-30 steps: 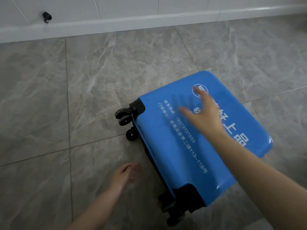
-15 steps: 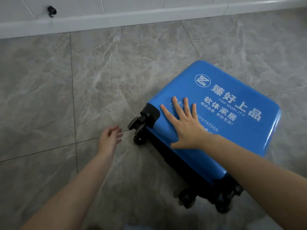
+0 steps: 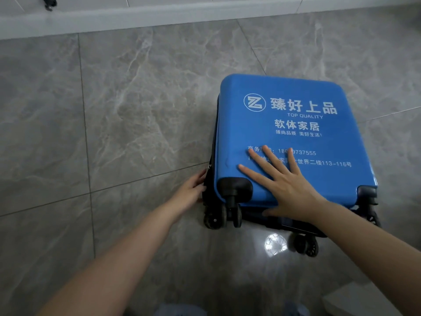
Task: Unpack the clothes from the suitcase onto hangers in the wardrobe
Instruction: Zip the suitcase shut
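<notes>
Grey marble floor tiles (image 3: 136,110), head view: blue suitcase (image 3: 284,133) lies flat at 2 o'clock, wheels toward the person. Right hand (image 3: 289,190) presses the shell, fingers straight and spread. Left hand (image 3: 189,192) touches the dark side at 9 o'clock; its fingers hidden, grip cannot be told. Risk: case rolls or slides on the glossy tile if pushed unevenly. Zipper, clothes, wardrobe unseen.

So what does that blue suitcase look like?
The suitcase lies flat and closed on the grey tiled floor. Its glossy blue top shell carries white writing and a round logo; the underside looks dark. Black wheels stick out toward the person. The right hand presses flat on top, and the left hand touches its dark side.
</notes>
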### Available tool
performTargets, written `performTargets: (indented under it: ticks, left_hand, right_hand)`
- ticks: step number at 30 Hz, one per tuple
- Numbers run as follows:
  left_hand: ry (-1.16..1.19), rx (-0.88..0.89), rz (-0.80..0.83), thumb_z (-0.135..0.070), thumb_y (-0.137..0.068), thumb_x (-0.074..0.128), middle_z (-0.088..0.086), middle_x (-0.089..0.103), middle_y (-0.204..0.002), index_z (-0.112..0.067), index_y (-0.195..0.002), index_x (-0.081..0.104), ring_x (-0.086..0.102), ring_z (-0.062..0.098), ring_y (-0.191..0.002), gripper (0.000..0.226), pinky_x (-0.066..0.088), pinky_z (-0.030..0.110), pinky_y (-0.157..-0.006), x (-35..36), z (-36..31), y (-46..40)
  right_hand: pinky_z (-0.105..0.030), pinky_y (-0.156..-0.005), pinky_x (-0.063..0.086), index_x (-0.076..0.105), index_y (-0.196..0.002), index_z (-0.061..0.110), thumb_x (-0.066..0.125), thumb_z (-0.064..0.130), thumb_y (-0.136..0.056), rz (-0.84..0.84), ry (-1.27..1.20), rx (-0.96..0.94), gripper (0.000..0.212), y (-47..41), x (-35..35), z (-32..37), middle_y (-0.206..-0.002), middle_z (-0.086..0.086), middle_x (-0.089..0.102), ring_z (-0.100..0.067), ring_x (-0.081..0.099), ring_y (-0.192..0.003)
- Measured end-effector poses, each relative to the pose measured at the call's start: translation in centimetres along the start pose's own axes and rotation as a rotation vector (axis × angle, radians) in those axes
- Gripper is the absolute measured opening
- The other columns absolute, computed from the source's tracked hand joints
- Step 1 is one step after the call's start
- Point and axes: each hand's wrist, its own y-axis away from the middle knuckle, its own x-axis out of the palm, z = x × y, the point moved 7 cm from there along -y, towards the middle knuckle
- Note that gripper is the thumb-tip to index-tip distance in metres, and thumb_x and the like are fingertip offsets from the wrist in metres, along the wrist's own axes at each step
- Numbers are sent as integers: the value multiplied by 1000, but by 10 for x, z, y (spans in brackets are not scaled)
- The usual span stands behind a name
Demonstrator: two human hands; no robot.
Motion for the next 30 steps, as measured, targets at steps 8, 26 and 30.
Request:
performTargets:
  ticks: [8, 26, 30]
  left_hand:
    - [68, -167, -37, -32, -103, 40, -12, 69, -120, -33, -126, 62, 64, 6, -107, 32, 55, 19, -61, -6, 34, -16]
    - [-628, 226, -19, -7, -98, 53, 9, 64, -128, -9, -133, 58, 61, 22, -115, 36, 48, 31, -98, -8, 6, -39]
    - [-905, 402, -36, -5, -96, 56, 18, 65, -107, -2, -116, 68, 63, 29, -97, 24, 39, 18, -76, -11, -2, -37]
  right_hand:
    - [-75, -106, 21, 11, -158, 37, 79, 61, -67, -139, -68, 104, 116, -7, -13, 29, -166, -6, 12, -36, 17, -151]
    - [-75, -108, 18, 12, -157, 38, 76, 61, -71, -208, -99, 96, 109, 27, 10, 53, -167, -4, 9, -34, 8, -153]
    - [-75, -107, 19, 11, -157, 38, 76, 61, -72, -194, -99, 105, 109, 27, 8, 53, -167, -4, 9, -33, 8, -153]
